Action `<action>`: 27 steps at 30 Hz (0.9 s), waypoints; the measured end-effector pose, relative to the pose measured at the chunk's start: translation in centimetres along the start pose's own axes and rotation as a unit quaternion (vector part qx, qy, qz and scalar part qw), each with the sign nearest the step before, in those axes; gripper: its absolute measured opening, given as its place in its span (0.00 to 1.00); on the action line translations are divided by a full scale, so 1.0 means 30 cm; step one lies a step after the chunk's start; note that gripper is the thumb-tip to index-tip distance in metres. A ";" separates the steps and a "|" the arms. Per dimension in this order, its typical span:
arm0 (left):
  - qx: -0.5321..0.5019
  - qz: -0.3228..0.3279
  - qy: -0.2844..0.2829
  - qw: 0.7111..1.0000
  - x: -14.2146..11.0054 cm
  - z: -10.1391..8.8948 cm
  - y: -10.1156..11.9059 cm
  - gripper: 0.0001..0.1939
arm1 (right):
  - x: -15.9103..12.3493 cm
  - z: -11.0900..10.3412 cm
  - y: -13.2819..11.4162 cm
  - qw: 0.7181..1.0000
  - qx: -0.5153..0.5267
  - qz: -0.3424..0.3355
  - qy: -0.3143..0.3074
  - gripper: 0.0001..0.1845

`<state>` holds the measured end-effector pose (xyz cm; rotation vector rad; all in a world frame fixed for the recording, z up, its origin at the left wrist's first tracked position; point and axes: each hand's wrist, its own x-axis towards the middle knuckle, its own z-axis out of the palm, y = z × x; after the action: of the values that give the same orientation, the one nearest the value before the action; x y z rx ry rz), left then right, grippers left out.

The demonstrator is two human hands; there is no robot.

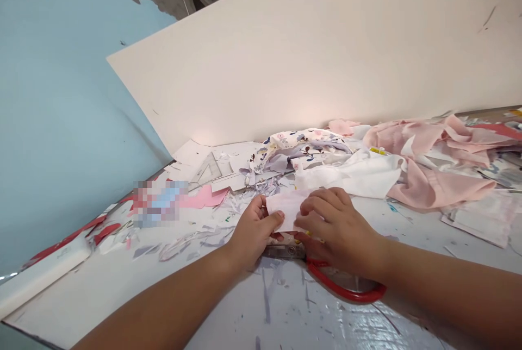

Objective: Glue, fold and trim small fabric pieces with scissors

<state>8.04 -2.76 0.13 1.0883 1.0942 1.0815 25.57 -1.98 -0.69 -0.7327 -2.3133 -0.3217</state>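
Note:
My left hand (259,225) pinches the left side of a small pale pink piece (283,210), its thumb lying on top. Whether the piece is cloth or paper I cannot tell. At the right edge of the same piece, the bent fingers of my right hand (332,225) close in on it; their tips are partly hidden. Beneath both hands lie scissors with a red handle loop (346,290) and a dark metal pivot (290,250). Their blades are mostly covered by my left hand.
Behind my hands lie a flower-print cloth (305,141), white cloth (350,173) and pink cloth (440,181). A clear triangle ruler (211,168) and pink paper (206,197) are left of them. Scraps litter the white table (228,306). A pale panel (305,45) stands at the back.

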 end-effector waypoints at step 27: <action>-0.026 -0.030 -0.063 0.997 0.017 -0.005 -0.014 0.18 | -0.015 0.015 0.016 0.996 0.070 -0.009 -0.058 0.09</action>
<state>8.00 -2.31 -0.36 1.0610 0.9871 0.9767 25.88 -1.59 -1.32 -0.6777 -2.4237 -0.1262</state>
